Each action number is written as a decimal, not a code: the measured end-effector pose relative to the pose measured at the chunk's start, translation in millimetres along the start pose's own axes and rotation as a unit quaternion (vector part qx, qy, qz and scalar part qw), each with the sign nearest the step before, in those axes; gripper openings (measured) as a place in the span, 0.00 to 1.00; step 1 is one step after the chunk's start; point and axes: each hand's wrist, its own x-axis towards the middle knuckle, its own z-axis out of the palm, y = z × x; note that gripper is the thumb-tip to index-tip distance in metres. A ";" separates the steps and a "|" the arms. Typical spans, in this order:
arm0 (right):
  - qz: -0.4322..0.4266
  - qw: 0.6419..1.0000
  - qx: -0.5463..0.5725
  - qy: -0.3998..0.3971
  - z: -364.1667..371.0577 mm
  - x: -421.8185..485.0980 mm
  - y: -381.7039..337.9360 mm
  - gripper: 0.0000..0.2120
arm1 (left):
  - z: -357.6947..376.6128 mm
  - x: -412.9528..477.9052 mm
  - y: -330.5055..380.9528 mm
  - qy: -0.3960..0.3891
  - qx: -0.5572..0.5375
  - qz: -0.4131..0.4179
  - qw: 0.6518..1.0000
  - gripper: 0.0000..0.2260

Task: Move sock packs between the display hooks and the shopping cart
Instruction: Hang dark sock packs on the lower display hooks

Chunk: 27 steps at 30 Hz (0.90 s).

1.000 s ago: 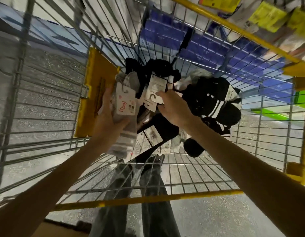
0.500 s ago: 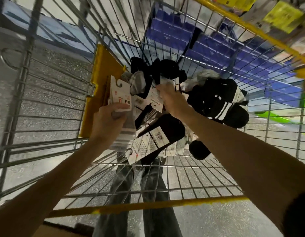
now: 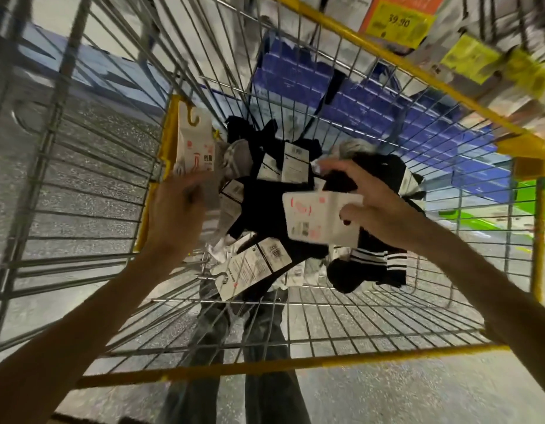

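Grey cotton under a white header card: that is the grey sock pack [image 3: 193, 148] my left hand [image 3: 176, 215] holds, low on the left side of the shopping cart [image 3: 265, 367], close to its left wire wall. The fingers are blurred, but they look curled round the socks, with the thumb on the foot of the card. Its long axis runs near to far, with the hook cut-out at the far end, pointing toward the cart's far-left corner.

My right hand [image 3: 384, 209] pinches the white-carded pack [image 3: 317, 218] by its right end, thumb on top, above the pile of black packs [image 3: 265, 209]. That one lies crosswise, long axis left to right, free end pointing left.

Two things could go wrong from here. The open hook could catch a wire on the way up and tear the card — or the crosswise pack, held by one end only, could swing down and slip back into the pile.
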 end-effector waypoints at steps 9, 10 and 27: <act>-0.069 0.997 0.033 -0.025 35.7 42.8 -48.3 0.07 | 2.0 -9.0 65.7 -0.318 -0.256 -0.132 0.903 0.25; -0.059 0.995 0.080 -0.020 39.1 50.0 -47.4 0.06 | 7.2 -12.6 65.8 -0.357 -0.205 -0.135 0.901 0.22; -0.016 0.869 -0.494 -0.025 115.4 32.0 125.7 0.50 | 0.1 20.9 -12.2 -0.031 -0.251 -0.239 0.938 0.07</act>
